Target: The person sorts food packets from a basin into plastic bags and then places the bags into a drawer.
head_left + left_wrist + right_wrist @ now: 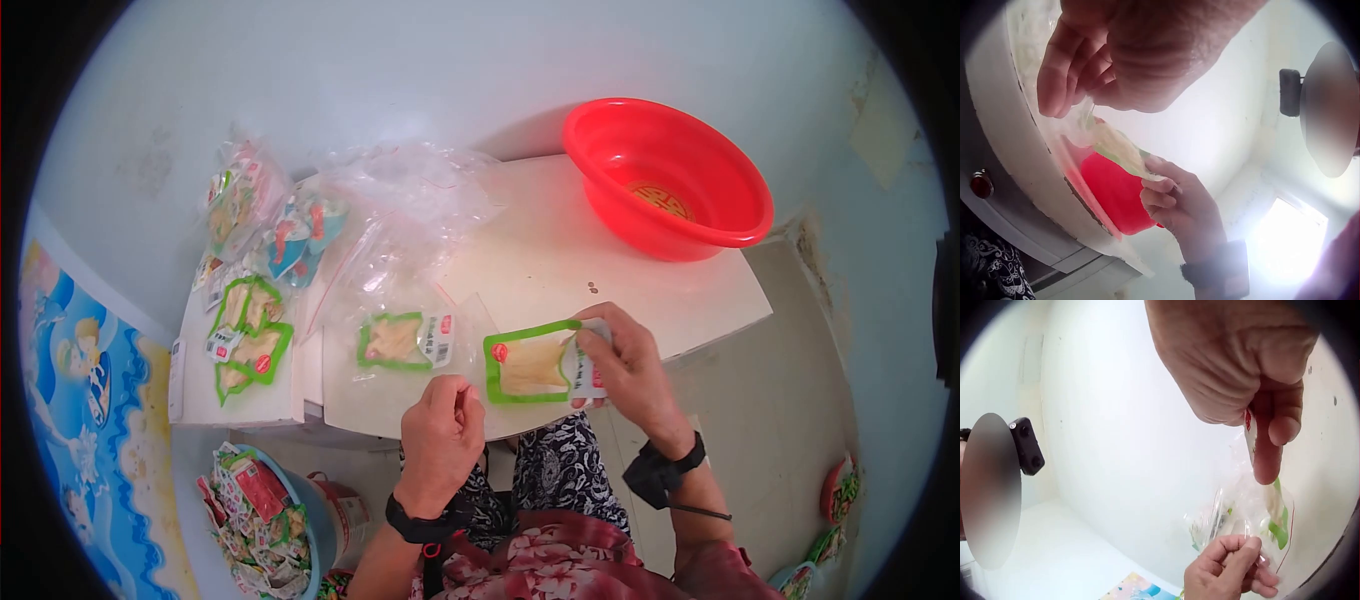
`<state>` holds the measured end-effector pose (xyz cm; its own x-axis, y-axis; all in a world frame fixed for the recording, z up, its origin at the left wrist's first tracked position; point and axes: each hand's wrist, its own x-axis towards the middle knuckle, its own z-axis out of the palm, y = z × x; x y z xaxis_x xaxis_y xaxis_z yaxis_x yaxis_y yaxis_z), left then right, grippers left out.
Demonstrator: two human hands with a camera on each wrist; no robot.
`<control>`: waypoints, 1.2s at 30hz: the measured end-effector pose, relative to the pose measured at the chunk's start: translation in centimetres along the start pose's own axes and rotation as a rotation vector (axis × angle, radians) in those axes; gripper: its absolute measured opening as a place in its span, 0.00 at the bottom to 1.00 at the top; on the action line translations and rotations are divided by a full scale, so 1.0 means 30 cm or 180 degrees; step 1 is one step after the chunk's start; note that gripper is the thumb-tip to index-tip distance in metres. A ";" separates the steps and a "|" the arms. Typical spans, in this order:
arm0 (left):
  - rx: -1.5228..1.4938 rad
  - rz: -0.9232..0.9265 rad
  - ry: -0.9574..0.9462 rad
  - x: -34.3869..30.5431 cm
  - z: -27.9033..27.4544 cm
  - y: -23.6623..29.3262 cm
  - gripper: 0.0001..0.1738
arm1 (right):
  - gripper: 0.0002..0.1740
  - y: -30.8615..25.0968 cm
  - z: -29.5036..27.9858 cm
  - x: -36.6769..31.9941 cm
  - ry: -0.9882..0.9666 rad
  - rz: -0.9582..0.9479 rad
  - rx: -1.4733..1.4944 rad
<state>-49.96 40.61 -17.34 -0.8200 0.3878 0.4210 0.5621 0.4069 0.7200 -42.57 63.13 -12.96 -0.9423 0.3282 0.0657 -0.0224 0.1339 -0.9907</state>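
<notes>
My right hand (640,375) grips the printed end of a green-edged packet (530,365) between thumb and fingers, with pale food showing through its window. Left of it, my left hand (440,440) pinches the edge of a clear plastic bag (470,310) between thumb and curled fingers. A similar packet (395,338) lies in or under the clear plastic on the table. In the left wrist view, the held packet (1119,150) is tilted, close to my left fingers. Clear plastic (1235,515) rises from my left fingertips in the right wrist view.
A red basin (670,180) stands at the back right of the white table (520,240). Clear bags (400,190) are heaped at the back, with filled bags (240,205) and green-edged packets (250,335) at left. Below stands a blue tub (315,520) of small packs.
</notes>
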 end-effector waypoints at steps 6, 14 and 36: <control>0.0270 0.0351 0.0101 -0.008 0.003 0.014 0.05 | 0.10 0.030 0.150 0.037 -0.0061 -0.0007 0.0216; 0.0489 0.0640 0.0207 -0.011 -0.012 0.022 0.06 | 0.18 0.015 0.243 0.083 -0.1500 0.1264 0.1195; -0.0230 -0.0586 0.0632 -0.097 -0.243 -0.209 0.42 | 0.18 0.027 0.361 0.160 -0.1552 0.1457 0.0884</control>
<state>-51.88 30.91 -19.05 -0.9167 0.1402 0.3742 0.3984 0.3927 0.8289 -50.72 54.69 -14.73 -0.9178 -0.1686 -0.3594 0.3873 -0.1809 -0.9040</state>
